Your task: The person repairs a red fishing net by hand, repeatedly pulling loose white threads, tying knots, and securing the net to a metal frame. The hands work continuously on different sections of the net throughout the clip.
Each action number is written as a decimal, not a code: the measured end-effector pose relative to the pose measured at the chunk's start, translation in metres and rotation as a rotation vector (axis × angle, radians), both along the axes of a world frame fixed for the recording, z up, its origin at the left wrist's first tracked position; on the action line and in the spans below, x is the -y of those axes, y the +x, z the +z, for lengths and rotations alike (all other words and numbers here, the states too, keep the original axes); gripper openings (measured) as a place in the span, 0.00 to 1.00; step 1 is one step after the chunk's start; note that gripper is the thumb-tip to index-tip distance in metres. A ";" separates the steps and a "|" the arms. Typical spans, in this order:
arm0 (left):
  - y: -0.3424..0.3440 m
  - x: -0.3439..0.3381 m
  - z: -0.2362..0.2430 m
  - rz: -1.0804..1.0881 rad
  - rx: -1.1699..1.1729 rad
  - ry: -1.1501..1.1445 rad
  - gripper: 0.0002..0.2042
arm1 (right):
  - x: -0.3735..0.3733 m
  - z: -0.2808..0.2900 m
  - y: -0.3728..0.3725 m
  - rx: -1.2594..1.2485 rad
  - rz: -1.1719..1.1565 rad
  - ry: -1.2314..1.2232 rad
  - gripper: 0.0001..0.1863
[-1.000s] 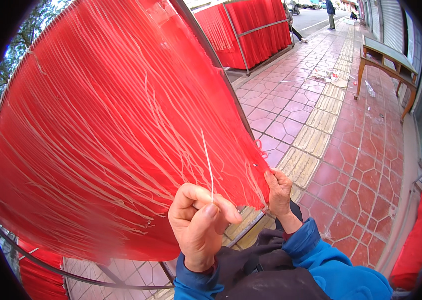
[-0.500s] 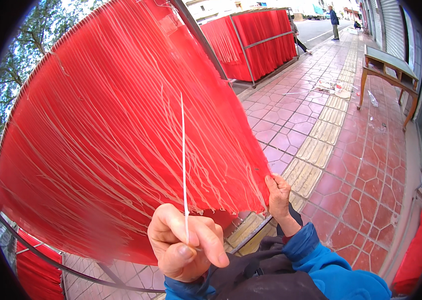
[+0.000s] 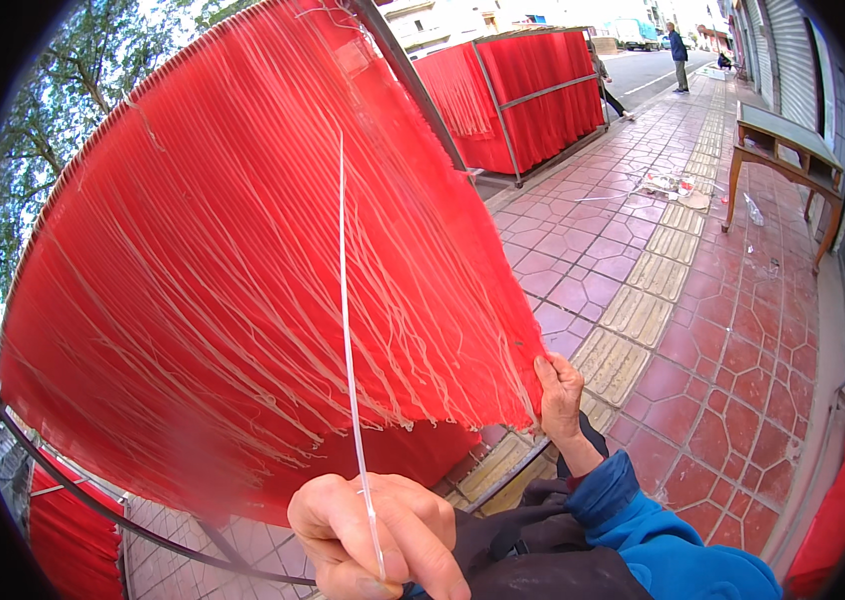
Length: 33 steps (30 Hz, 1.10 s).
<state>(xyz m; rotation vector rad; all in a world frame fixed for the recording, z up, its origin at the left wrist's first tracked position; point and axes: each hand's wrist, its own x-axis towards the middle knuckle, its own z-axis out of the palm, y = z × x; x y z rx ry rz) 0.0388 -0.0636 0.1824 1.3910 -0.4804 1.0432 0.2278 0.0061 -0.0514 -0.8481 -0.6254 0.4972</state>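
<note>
Tiled pavement (image 3: 688,385) runs between a road (image 3: 643,75) and shutters (image 3: 798,65). A big, pale-streaked red cloth (image 3: 223,230) fills the left. Beyond it, by the road, stands a rack (image 3: 548,95) draped in red; a smaller table (image 3: 791,145) stands near the shutters. The cloth's right edge slants down to the right, its lower edge is ragged, and the pavement with its yellow strip (image 3: 633,310) stretches between that right edge and the table. The right hand (image 3: 560,395) is closed on the cloth's lower right corner. The left hand (image 3: 383,535), low in front, pinches a thin white thread (image 3: 348,320), which rises nearly straight before the cloth. Whether its top is attached, I cannot tell.
</note>
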 end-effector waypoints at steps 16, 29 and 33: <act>0.020 -0.012 -0.054 0.191 -0.313 -0.500 0.01 | -0.001 -0.006 0.002 -0.030 0.045 0.035 0.09; 0.073 -0.070 -0.145 0.243 -0.369 -0.847 0.03 | 0.000 0.001 -0.002 -0.145 0.054 0.036 0.10; 0.077 -0.077 -0.161 0.278 -0.324 -0.858 0.03 | 0.001 0.004 -0.002 -0.077 0.017 -0.016 0.09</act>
